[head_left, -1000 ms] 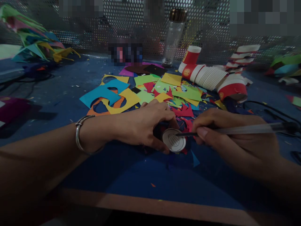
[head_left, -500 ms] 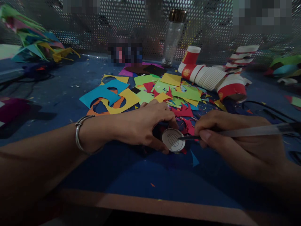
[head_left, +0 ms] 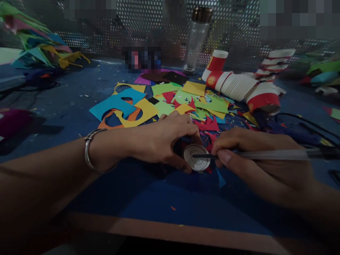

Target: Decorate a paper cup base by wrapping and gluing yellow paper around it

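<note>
My left hand (head_left: 172, 141), with a silver bangle at the wrist, is wrapped around a paper cup. The cup's round white base (head_left: 201, 163) is turned towards me, and lines drawn inside an outline show on it. The rest of the cup is mostly hidden in shadow behind my fingers. Pinched in my right hand (head_left: 255, 159) is a pen (head_left: 276, 154) with a clear barrel and a dark tip section. Its tip rests over the drawn lines, left of the base's middle. Red paper scraps (head_left: 208, 123) lie just behind the cup.
Beyond my hands spread cut coloured papers (head_left: 111, 102) and scraps. Red and white paper cups (head_left: 236, 85) lie joined at the back right, near an upright clear bottle (head_left: 195, 46). A perforated metal panel (head_left: 140, 28) stands behind. Dark cables (head_left: 300, 118) run at right.
My right hand and the pen have moved left, so the tip is now further across the cup's base. My left hand keeps its hold, almost unmoved.
</note>
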A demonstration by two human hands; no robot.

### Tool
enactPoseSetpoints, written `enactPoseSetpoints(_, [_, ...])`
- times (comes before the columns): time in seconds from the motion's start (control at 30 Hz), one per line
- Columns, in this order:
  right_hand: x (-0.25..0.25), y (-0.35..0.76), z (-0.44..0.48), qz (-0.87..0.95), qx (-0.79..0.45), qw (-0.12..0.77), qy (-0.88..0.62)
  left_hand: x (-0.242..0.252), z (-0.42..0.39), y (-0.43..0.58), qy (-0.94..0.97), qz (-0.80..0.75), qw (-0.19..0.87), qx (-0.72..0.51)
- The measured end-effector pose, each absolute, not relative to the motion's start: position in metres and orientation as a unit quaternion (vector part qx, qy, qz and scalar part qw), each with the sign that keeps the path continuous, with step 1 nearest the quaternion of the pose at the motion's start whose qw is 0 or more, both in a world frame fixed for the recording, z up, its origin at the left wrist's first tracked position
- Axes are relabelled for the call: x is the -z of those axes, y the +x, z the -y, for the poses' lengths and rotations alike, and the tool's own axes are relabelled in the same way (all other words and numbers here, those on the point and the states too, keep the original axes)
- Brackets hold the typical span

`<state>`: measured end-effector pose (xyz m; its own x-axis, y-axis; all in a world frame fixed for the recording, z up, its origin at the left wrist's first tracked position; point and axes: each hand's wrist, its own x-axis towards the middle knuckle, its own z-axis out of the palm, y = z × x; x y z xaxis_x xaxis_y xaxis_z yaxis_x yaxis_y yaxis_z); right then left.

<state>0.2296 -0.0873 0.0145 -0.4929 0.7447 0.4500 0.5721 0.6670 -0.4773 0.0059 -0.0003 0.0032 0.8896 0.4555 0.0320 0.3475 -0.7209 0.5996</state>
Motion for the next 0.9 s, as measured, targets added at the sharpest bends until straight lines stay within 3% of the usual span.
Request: enactPoseSetpoints(0.9, [-0.0183, 0.2319, 0.0869, 0.847, -0.101, 0.29, -0.434, -0.0018, 0.0016, 0.0032, 0.925, -0.225, 0.295, -0.075])
